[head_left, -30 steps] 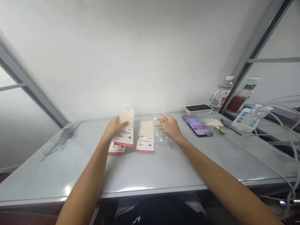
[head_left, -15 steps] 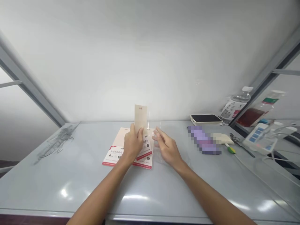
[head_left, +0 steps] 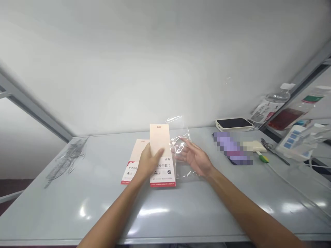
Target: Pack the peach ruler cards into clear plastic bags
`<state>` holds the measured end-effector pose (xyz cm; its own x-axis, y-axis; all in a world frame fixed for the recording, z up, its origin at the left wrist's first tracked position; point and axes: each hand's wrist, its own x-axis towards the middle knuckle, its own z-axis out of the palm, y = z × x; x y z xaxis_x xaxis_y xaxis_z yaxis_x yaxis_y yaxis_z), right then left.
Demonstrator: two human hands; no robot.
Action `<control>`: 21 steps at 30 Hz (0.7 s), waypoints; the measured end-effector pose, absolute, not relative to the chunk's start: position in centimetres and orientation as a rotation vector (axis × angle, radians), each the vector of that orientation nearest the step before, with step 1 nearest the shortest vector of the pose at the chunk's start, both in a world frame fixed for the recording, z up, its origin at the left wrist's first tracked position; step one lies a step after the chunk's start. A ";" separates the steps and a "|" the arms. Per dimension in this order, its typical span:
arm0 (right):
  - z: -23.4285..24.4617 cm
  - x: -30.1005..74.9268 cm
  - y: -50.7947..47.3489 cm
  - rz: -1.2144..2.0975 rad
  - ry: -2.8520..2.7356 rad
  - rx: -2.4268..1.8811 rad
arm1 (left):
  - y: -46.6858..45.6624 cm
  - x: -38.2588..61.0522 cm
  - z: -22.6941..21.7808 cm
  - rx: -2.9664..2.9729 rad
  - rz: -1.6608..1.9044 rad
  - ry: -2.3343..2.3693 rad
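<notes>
My left hand [head_left: 150,160] is closed around a ruler-set packet [head_left: 159,137], thumb across its front. The packet is upright, cream above, with a white label and red strip below. A second ruler-set packet [head_left: 129,177] lies on the table behind it, partly covered by my left hand. Just right of the held packet, my right hand [head_left: 198,158] holds a clear plastic pouch [head_left: 181,125] with a round snap button. Its fingers are fairly straight and partly seen through the film. Whether the pouch touches the held packet, I cannot tell.
To the right are a phone [head_left: 234,124], a blurred-out purple item [head_left: 232,148], a cream block [head_left: 254,146] with a cable, a power strip [head_left: 292,143], and two bottles, one clear [head_left: 271,106]. A dark drawing [head_left: 68,160] marks the grey table [head_left: 103,210] at left.
The held packet has come upright and faces me, and now covers the right part of the pile. My right hand has moved slightly right, its fingers wider apart, with the pouch standing higher.
</notes>
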<state>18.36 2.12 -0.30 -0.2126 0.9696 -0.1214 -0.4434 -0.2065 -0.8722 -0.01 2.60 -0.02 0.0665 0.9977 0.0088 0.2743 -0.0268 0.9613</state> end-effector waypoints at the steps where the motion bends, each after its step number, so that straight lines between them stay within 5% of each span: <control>1: -0.2 18.4 2.2 1.672 -0.869 -0.873 | 2.6 0.0 -0.1 1.432 1.004 1.317; 21: 0.0 18.3 2.2 1.858 -0.651 -0.852 | 4.0 0.1 -1.2 1.173 1.266 1.403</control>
<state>18.28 2.20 0.02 -0.3002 0.9131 -0.2758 -0.5410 -0.4012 -0.7392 0.15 3.97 -1.22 -0.1609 0.9868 -0.0180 0.0828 0.0317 0.9961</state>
